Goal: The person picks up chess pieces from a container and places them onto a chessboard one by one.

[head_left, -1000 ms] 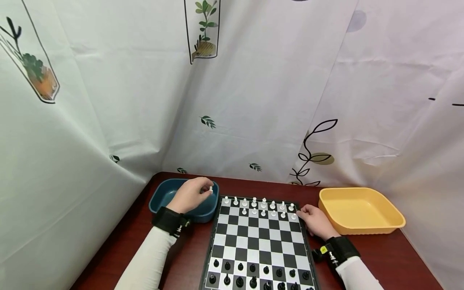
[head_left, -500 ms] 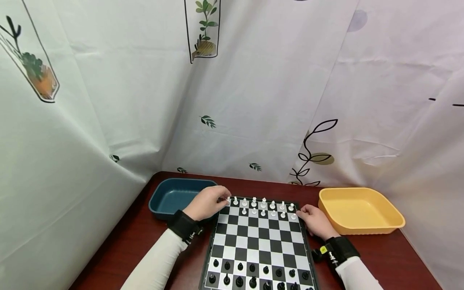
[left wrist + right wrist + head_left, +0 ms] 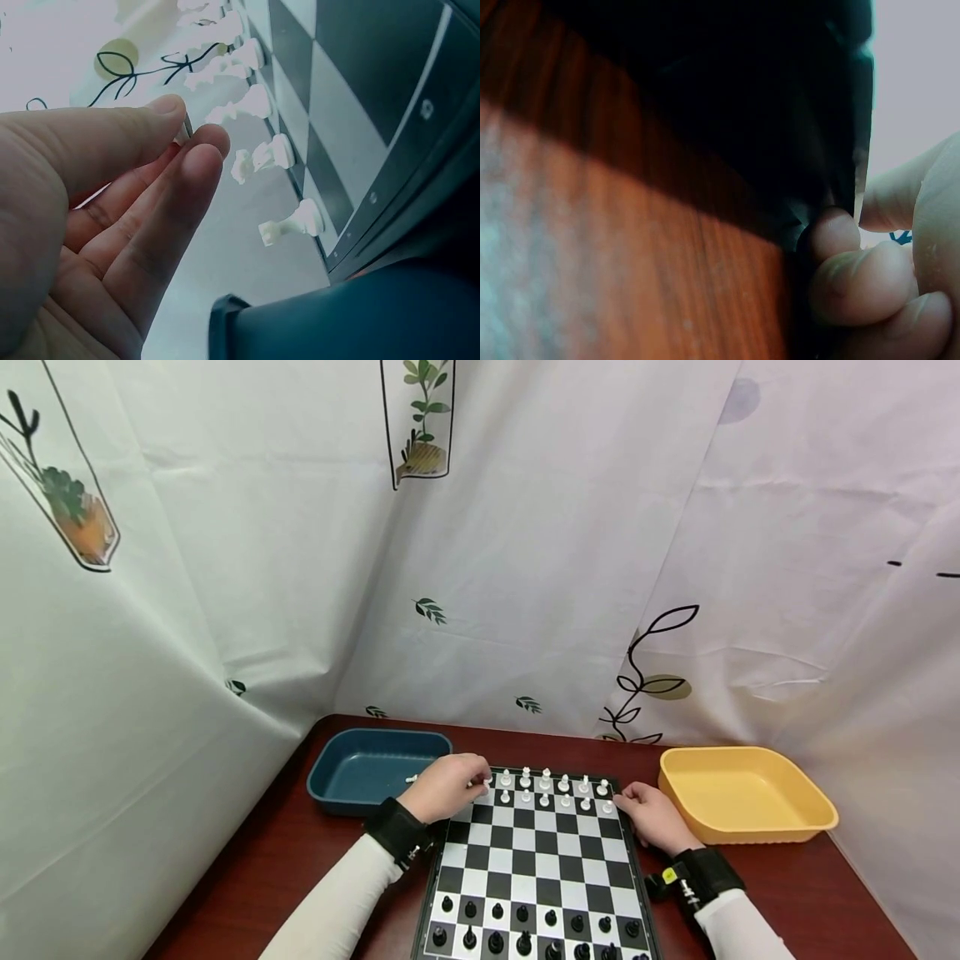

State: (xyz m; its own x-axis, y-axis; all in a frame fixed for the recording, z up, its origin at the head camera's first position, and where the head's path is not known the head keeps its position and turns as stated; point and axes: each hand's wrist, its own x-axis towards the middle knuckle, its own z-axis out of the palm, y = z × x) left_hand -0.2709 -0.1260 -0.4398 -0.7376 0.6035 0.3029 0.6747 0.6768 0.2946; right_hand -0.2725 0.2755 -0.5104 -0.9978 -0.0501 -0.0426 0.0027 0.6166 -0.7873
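Note:
My left hand (image 3: 447,783) is over the chessboard's far left corner, pinching a small white chess pawn between thumb and fingertips. In the left wrist view mostly the edge of the pawn (image 3: 188,126) shows; the fingers hide the rest. A white rook (image 3: 294,225) stands below those fingers, with more white back-row pieces beyond it. My right hand (image 3: 655,817) grips the far right edge of the chessboard (image 3: 535,843). Seen from the right wrist, curled fingers (image 3: 864,281) press against the board's dark side, the thumb on its other side. Another white piece (image 3: 410,779) lies in the blue tub (image 3: 352,777).
Black pieces (image 3: 522,914) stand in two rows at the near end. White pieces (image 3: 545,781) line the far end. A yellow tub (image 3: 742,793) stands to the right on the dark red table (image 3: 810,893). A patterned curtain (image 3: 525,568) closes off the back and sides.
My left hand has travelled right from above the blue tub to the board's far left corner, carrying the white pawn. The piece in the tub has come into view. My right hand stays put.

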